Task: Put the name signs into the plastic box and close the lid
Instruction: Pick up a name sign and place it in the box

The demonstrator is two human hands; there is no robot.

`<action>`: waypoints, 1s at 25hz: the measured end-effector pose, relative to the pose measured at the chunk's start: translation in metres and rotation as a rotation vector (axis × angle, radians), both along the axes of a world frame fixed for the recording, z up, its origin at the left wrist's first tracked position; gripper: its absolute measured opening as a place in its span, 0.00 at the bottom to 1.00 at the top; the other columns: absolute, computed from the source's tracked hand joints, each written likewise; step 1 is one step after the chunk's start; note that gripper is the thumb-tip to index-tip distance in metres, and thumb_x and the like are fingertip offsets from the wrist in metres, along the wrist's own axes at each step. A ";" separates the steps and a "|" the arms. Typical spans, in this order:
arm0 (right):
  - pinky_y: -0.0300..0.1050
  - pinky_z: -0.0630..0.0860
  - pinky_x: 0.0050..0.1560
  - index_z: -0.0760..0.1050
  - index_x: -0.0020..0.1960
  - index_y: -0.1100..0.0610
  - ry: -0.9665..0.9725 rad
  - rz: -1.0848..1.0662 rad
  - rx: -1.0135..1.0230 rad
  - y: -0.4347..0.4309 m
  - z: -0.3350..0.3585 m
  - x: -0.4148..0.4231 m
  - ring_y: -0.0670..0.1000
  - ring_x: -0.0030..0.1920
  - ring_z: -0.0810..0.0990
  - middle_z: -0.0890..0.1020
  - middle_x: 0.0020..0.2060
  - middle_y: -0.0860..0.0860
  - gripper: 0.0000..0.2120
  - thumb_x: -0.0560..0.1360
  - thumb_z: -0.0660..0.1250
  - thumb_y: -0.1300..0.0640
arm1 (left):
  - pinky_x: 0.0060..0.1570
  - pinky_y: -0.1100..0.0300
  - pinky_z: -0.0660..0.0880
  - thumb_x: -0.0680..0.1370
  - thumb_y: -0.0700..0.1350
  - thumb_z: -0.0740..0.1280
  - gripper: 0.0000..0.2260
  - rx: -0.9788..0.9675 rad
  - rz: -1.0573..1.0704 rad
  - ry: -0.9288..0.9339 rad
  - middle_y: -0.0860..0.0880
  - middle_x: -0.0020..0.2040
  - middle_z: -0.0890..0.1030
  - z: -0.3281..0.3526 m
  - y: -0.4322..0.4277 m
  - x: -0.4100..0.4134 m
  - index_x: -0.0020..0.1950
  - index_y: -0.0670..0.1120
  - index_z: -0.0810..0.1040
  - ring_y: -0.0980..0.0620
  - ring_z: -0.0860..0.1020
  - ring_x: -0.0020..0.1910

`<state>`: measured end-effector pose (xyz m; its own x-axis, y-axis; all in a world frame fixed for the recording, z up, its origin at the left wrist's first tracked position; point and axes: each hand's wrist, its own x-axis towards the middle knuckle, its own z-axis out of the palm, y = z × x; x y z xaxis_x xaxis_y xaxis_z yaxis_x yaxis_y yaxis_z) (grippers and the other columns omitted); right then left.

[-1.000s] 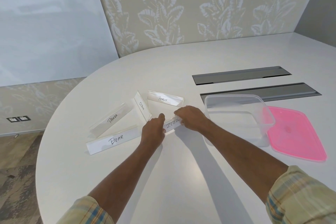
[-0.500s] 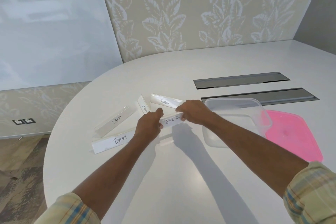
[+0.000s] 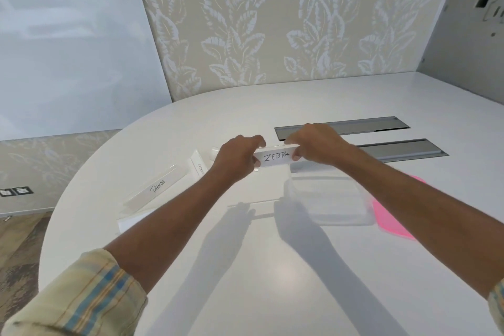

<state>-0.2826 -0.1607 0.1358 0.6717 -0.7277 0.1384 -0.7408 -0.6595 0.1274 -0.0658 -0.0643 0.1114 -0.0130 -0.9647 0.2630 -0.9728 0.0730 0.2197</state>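
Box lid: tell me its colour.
Pink; the lid shows in the head view, partly hidden behind the right forearm.

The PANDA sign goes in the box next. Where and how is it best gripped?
Probably by its two short ends, one hand from each side, as both hands hold the ZEBRA sign. The PANDA sign is a long, narrow strip lying diagonally, ends free.

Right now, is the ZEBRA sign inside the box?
No, both hands, left and right, hold the ZEBRA sign above the table, beside the box.
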 end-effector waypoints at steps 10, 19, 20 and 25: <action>0.46 0.71 0.41 0.84 0.54 0.45 -0.062 -0.241 0.143 -0.020 -0.007 -0.117 0.56 0.48 0.83 0.83 0.43 0.48 0.13 0.71 0.76 0.55 | 0.56 0.53 0.77 0.77 0.39 0.71 0.23 0.083 -0.158 -0.008 0.46 0.61 0.85 -0.010 -0.067 -0.109 0.72 0.53 0.78 0.43 0.82 0.62; 0.49 0.79 0.51 0.83 0.63 0.45 -0.051 -0.274 0.219 -0.052 -0.054 -0.135 0.56 0.56 0.83 0.86 0.55 0.50 0.21 0.70 0.78 0.52 | 0.57 0.53 0.75 0.75 0.47 0.77 0.25 0.189 -0.171 -0.143 0.47 0.65 0.82 -0.048 -0.105 -0.129 0.72 0.54 0.78 0.43 0.80 0.65; 0.50 0.80 0.52 0.83 0.62 0.45 -0.041 -0.266 0.235 -0.055 -0.059 -0.133 0.56 0.56 0.83 0.86 0.55 0.49 0.21 0.70 0.78 0.52 | 0.56 0.53 0.75 0.75 0.47 0.77 0.26 0.204 -0.172 -0.161 0.47 0.65 0.82 -0.051 -0.107 -0.130 0.72 0.54 0.78 0.43 0.81 0.64; 0.49 0.76 0.53 0.81 0.66 0.46 0.040 -0.249 0.255 -0.064 -0.087 -0.125 0.56 0.62 0.82 0.84 0.61 0.49 0.24 0.71 0.79 0.50 | 0.52 0.52 0.76 0.75 0.45 0.77 0.22 0.291 -0.193 -0.328 0.45 0.62 0.81 -0.066 -0.114 -0.137 0.68 0.49 0.79 0.41 0.82 0.61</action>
